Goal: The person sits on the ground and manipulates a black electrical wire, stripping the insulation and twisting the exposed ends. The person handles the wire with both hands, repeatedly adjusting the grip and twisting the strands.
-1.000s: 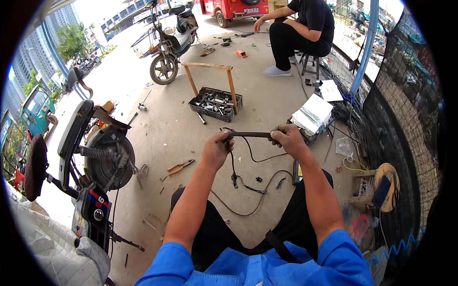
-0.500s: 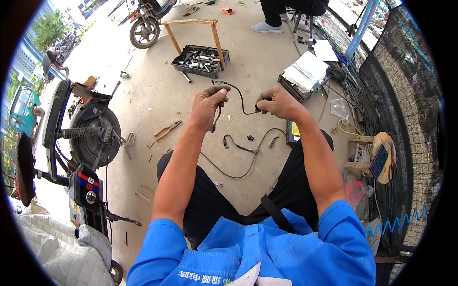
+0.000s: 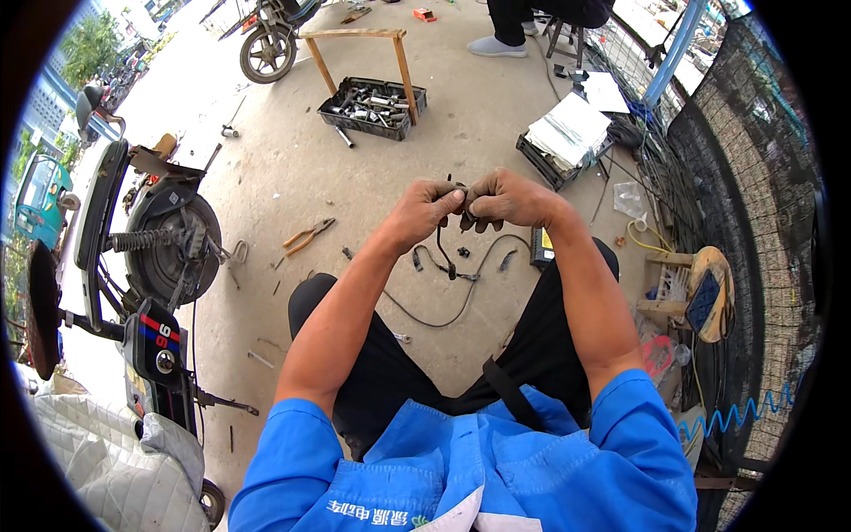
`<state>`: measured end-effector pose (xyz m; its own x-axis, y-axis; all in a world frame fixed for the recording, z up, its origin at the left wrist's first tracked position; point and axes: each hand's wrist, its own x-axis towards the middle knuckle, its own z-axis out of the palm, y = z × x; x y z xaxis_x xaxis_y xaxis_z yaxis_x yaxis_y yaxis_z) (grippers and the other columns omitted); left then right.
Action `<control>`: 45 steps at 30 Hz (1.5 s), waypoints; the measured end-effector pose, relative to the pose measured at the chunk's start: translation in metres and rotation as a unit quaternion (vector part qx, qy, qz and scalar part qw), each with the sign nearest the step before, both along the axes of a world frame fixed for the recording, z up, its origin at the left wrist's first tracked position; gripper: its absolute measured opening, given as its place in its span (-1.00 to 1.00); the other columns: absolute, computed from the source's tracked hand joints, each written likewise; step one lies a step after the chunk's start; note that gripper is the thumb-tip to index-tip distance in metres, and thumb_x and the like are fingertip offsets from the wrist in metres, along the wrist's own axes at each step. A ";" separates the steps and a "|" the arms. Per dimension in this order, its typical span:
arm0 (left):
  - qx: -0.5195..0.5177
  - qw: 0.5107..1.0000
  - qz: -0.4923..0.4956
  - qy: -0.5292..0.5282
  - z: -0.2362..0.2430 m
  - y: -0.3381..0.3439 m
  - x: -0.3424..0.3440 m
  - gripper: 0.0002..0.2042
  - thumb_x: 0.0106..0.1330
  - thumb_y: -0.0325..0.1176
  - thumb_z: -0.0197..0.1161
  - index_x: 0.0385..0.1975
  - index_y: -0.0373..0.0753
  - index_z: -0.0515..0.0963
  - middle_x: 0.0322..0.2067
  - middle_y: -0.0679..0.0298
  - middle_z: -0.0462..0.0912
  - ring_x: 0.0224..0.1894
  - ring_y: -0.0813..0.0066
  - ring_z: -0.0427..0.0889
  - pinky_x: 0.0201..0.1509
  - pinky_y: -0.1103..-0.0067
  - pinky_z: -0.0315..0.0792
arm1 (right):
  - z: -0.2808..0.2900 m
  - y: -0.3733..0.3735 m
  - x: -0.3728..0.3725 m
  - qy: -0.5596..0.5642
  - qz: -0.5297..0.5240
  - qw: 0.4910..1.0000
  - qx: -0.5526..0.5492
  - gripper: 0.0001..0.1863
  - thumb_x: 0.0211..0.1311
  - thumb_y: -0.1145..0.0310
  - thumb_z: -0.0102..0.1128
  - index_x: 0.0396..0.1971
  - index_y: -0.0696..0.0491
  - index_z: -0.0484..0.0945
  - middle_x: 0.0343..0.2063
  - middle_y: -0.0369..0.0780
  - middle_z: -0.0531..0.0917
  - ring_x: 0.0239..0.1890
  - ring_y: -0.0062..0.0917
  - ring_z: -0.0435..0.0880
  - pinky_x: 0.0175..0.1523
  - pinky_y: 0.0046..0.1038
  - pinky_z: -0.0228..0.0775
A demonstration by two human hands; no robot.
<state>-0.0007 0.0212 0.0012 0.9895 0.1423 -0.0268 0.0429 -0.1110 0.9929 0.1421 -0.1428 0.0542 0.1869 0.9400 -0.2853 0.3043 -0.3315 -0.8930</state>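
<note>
Both hands meet in front of me above the floor, dark with grime. My left hand [image 3: 429, 211] is closed on a thin black cable [image 3: 441, 242], whose lower end hangs down with a small connector on it. My right hand [image 3: 509, 200] touches the left one, its fingers closed round the cable's other end; the fingers hide that end. On the concrete below lie a longer dark cable [image 3: 442, 324], a small black connector piece [image 3: 507, 260] and other small black bits. Orange-handled pliers [image 3: 309, 236] lie to the left, jaws spread a little.
Ahead stands a black crate [image 3: 362, 126] of metal tools with a wooden handle frame. A box of papers [image 3: 568, 133] sits right of it. A partly dismantled electric scooter [image 3: 164, 341] lies at left. A wooden stool [image 3: 709, 293] and mesh fence [image 3: 753, 177] are at right. Another person's shoe [image 3: 497, 47] shows far off.
My hands have come together from apart; the left moved right and down, the right slightly left and down. The cable stretched between them is now bunched, with one end hanging.
</note>
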 end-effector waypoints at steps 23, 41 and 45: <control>0.044 0.997 0.048 0.034 0.004 -0.009 -0.001 -0.72 0.42 -0.28 0.22 -0.05 -0.34 0.65 -0.45 0.39 0.54 -0.45 0.68 0.39 -0.41 0.67 0.31 | 0.003 0.000 -0.003 -0.044 -0.021 0.998 -0.047 -0.73 0.21 0.30 0.09 -0.31 0.14 0.70 -0.38 -0.27 0.73 -0.31 -0.62 0.71 -0.24 -0.53 0.51; -0.013 0.997 0.050 0.052 0.008 -0.011 -0.002 -0.74 0.39 -0.42 0.18 0.00 -0.39 0.61 -0.53 0.38 0.53 -0.51 0.69 0.41 -0.45 0.68 0.26 | -0.006 0.002 0.002 -0.030 -0.034 0.998 -0.038 -0.75 0.19 0.32 0.10 -0.33 0.15 0.69 -0.41 -0.25 0.73 -0.36 -0.62 0.69 -0.26 -0.54 0.52; -0.035 0.998 0.037 0.035 0.007 -0.010 -0.002 -0.73 0.36 -0.46 0.18 0.00 -0.40 0.61 -0.48 0.38 0.55 -0.50 0.69 0.42 -0.46 0.68 0.26 | -0.004 0.002 0.003 -0.035 -0.039 0.998 -0.042 -0.75 0.19 0.33 0.10 -0.34 0.16 0.69 -0.44 -0.25 0.72 -0.38 -0.61 0.70 -0.28 -0.53 0.53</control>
<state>-0.0030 0.0112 0.0083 0.9716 0.2106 -0.1078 0.1179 -0.0358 0.9924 0.1446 -0.1409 0.0498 0.2807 0.8953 -0.3458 0.3355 -0.4291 -0.8386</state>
